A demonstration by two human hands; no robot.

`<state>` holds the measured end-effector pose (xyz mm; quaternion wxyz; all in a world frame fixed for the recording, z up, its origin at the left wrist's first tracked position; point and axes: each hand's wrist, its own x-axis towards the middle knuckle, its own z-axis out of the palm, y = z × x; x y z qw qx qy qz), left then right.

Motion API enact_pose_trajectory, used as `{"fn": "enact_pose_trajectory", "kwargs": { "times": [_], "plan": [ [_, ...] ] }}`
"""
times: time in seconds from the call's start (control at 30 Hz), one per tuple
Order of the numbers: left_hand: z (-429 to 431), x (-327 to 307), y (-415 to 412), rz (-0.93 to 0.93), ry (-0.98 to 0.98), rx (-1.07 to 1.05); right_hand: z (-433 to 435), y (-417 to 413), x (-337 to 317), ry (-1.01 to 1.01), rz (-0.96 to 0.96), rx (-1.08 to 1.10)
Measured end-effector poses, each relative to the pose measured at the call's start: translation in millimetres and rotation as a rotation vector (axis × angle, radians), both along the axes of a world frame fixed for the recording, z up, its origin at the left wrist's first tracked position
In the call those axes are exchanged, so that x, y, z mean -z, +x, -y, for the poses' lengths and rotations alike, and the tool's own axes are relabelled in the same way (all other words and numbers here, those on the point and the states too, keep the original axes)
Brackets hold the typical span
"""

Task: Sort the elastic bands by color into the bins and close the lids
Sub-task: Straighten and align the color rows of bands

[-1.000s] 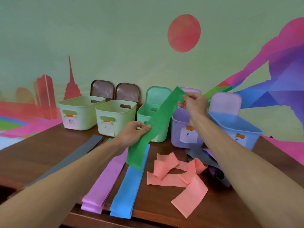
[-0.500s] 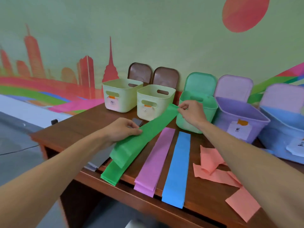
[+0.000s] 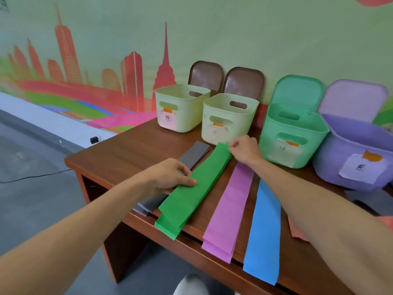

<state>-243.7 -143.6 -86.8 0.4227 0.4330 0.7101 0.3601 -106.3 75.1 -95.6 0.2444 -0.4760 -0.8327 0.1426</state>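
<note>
Head view: green band (image 3: 198,188), aloft a second ago, now lies flat, left hand (image 3: 168,175) pressing open-fingered, right hand (image 3: 244,149) pinching its end; binning still pending.

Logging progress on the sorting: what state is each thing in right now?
Green band, lying on the table, overhanging its edge.
Left hand, resting on green band.
Right hand, pinching green band's far end.
Green bin, lid open.
Purple bin, lid open.
Cream bins, lids open.
</note>
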Motion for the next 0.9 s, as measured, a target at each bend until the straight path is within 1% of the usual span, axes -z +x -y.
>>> {"fn": "enact_pose_trajectory", "kwargs": {
  "times": [0.17, 0.43, 0.63, 0.77, 0.83, 0.9],
  "plan": [
    [-9, 4, 8, -0.090, -0.032, 0.001, -6, 0, 13, -0.019, 0.043, 0.015],
    [-10, 0, 15, -0.305, -0.087, 0.037, -3, -2, 12, 0.050, 0.082, 0.016],
    [-9, -3, 21, -0.672, -0.091, 0.122, 2, -6, 14, 0.138, 0.206, 0.011],
    [-6, -7, 27, -0.847, -0.090, 0.166, 4, -9, 14, 0.180, 0.297, 0.018],
    [-3, -9, 28, -1.005, -0.078, 0.200, 5, -7, 12, 0.187, 0.305, 0.019],
    [-1, -11, 30, -1.203, -0.034, 0.227, 7, -4, 8, 0.183, 0.263, 0.021]
  ]
}}
